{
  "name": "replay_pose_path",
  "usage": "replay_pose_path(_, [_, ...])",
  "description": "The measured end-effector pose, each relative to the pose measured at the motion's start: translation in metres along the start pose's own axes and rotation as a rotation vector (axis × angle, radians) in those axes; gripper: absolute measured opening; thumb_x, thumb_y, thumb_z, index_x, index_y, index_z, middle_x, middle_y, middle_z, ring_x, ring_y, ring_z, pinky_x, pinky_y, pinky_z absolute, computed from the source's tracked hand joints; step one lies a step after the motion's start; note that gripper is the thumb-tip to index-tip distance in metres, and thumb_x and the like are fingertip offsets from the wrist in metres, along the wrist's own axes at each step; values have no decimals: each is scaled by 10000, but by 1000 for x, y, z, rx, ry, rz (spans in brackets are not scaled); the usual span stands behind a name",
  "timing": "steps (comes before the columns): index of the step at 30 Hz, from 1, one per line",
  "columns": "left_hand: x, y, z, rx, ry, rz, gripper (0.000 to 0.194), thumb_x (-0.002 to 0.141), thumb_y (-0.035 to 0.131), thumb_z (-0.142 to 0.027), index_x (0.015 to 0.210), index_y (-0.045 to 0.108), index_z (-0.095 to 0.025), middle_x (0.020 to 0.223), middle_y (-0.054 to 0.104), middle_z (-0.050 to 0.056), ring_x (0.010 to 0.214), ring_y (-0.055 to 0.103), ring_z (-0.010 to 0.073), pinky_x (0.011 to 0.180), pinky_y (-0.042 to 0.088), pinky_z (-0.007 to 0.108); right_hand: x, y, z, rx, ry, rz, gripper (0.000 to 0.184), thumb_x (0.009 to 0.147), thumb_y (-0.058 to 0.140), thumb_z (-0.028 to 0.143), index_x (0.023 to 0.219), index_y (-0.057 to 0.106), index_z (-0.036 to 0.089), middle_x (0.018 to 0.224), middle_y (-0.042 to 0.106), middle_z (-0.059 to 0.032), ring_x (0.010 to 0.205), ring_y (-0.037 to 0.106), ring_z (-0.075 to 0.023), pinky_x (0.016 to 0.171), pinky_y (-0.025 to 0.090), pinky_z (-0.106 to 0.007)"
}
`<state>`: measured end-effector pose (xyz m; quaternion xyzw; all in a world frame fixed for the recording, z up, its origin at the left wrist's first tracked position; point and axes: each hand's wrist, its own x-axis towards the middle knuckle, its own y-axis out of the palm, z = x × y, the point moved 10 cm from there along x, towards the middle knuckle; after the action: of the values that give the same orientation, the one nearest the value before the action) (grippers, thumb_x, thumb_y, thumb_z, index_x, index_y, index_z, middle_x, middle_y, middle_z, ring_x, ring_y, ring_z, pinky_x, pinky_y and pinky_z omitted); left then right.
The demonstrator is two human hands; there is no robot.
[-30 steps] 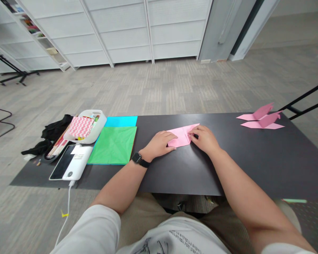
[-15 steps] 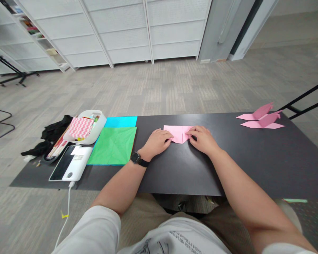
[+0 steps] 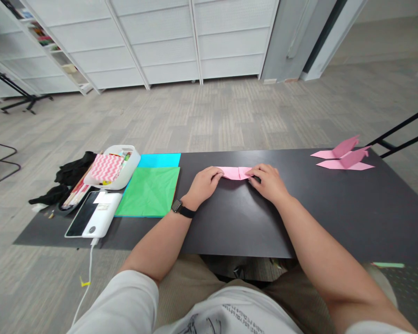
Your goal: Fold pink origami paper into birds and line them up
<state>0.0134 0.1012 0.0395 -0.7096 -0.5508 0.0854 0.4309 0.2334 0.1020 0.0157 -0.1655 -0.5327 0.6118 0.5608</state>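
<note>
A sheet of pink origami paper, folded and showing as a narrow band with a crease near its middle, lies between my hands over the dark table. My left hand, with a black watch on the wrist, pinches the paper's left end between thumb and fingers. At the right end, my right hand grips the paper in the same way. The fingertips hide both ends of the paper.
Two folded pink paper birds stand at the table's far right. To my left lie green paper over blue paper, a white basket with a pink zigzag item, a white device with a cable, and black cloth.
The paper's near edge has lifted and moved away from me, so the pink shape looks narrower. Both hands keep hold of its ends, the left one slightly farther left.
</note>
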Motion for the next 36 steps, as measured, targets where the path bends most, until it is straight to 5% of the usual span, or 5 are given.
replay_pose_path(8, [-12, -9, -46, 214, 191, -122, 371, 989, 738, -455, 1294, 722, -246, 1264, 759, 70, 1222, 653, 262, 1305, 285, 536, -2, -25, 38, -45, -141, -174, 207, 1056, 646, 287, 1103, 845, 322, 1013, 743, -61, 964, 641, -247, 942, 416, -455])
replay_pose_path(14, [-14, -4, -48, 274, 244, -117, 169, 1059, 654, -336, 1044, 813, -282, 1024, 784, 39, 991, 660, 225, 1002, 458, 436, -4, -28, 64, -19, -265, -193, 239, 1036, 671, 267, 1185, 819, 380, 1033, 742, -41, 991, 641, -237, 1034, 430, -474])
replay_pose_path(23, [-12, -41, 15, -462, -110, -432, 210, 1013, 705, -414, 1000, 646, -213, 926, 689, 19, 857, 651, 160, 820, 522, 297, -18, -71, -25, 457, 223, -576, 491, 1093, 459, 601, 1452, 621, 307, 1264, 719, -98, 1223, 670, -291, 1101, 511, -541])
replay_pose_path(30, [-9, 25, 42, -967, -468, -83, 380, 892, 807, -478, 996, 557, -211, 997, 706, 18, 857, 679, 143, 782, 580, 270, -7, 27, -17, 966, 439, 86, 697, 1011, 394, 834, 1407, 634, 313, 1181, 768, -85, 1080, 733, -274, 933, 589, -438])
replay_pose_path(36, [-12, 48, 34, -959, -490, 76, 352, 843, 838, -397, 939, 568, -191, 961, 690, -1, 843, 670, 129, 767, 557, 248, -9, 36, -11, 956, 462, 219, 702, 796, 845, 666, 1335, 639, 265, 853, 691, 16, 752, 628, -190, 684, 489, -313])
